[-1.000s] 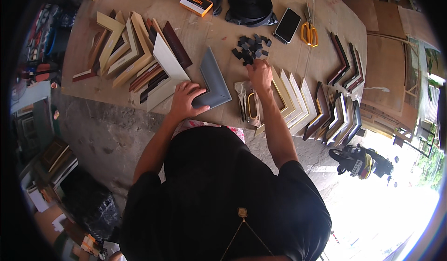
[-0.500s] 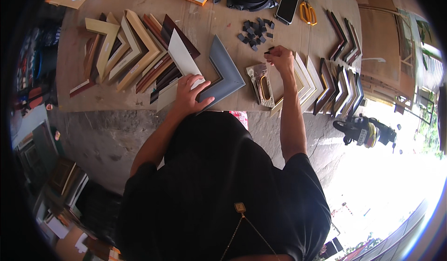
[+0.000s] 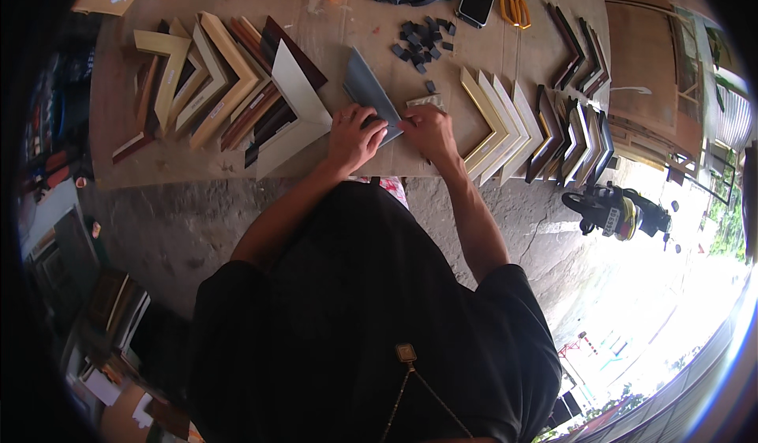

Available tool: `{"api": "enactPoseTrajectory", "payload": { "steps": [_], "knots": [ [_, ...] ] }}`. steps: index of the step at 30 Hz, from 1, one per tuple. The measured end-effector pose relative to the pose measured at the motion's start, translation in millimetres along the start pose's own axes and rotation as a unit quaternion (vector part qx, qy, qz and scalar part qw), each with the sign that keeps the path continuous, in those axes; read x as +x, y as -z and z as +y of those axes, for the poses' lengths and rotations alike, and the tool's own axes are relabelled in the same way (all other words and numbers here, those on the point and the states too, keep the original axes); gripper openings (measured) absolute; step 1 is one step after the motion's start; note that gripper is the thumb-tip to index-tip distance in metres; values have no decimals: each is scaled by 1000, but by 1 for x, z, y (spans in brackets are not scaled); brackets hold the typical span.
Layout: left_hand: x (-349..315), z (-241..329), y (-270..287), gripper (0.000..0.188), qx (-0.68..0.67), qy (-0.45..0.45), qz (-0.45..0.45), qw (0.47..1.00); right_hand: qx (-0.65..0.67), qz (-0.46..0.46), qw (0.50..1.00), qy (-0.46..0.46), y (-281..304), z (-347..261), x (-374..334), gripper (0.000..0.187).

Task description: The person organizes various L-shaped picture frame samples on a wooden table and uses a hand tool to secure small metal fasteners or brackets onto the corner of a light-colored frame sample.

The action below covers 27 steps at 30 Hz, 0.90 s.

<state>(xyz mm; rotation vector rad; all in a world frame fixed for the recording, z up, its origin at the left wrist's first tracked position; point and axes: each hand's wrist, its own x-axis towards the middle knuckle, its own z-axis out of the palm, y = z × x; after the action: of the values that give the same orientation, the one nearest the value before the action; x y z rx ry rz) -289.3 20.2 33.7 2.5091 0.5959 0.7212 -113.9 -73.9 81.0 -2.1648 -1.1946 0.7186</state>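
Left grip [image 3: 359,139], right grip [image 3: 429,133], grey frame corner [image 3: 369,84] between

the left forearm [image 3: 288,215], bare, slants up and to the right, its wrist [image 3: 335,170] fairly straight as it meets the left hand [image 3: 355,141]. that hand is back up, its fingers [image 3: 364,118] bent at the knuckles and curled in toward the right; its thumb cannot be made out clearly. the right forearm [image 3: 477,215], also bare, slants up and to the left, so the two arms converge. the right hand [image 3: 430,133] bends inward, back up, fingers folded and fingertips drawn together, pointing left, near the other hand but apart from it
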Motion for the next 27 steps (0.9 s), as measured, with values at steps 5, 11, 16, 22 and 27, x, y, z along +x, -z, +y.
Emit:
{"api": "enactPoseTrajectory", "payload": {
  "steps": [5,11,16,22,27],
  "knots": [
    [3,3,-2,21,-17,40,40,998,-177,18,983,-50,-2,34,-39,62],
    [-10,5,6,19,36,67,33,997,26,21,984,-175,10,27,-33,65],
    [1,12,3,16,51,35,34,997,63,-61,967,-239,31,35,-33,38],
    [2,7,-5,22,21,17,31,999,-81,-100,970,-205,48,7,-29,39],
    [3,4,-3,24,-17,3,30,999,-69,-61,977,-194,33,9,-20,43]
  ]
}}
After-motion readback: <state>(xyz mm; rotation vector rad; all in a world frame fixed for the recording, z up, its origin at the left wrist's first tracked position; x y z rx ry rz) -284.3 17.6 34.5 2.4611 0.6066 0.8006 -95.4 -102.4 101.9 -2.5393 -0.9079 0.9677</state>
